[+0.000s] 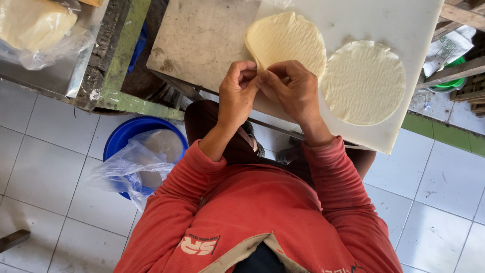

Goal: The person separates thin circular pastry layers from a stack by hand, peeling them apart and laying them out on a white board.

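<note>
Pale square floor tiles (pixel 45 177) run under everything. At far left, one lump of yellowish dough in clear plastic (pixel 30 23) sits on a metal tray. Lower, one round blue plastic tub (pixel 124 131) holds a crumpled clear bag. On the white rectangular worktop (pixel 384 20), stained grey on its left part, there are two thin round cream dough sheets with wrinkled surfaces. The left hand (pixel 236 96) and right hand (pixel 293 91) pinch the near edge of the lifted dough sheet (pixel 285 38) with their fingers pressed together; the flat dough sheet (pixel 364 83) lies just right of it.
</note>
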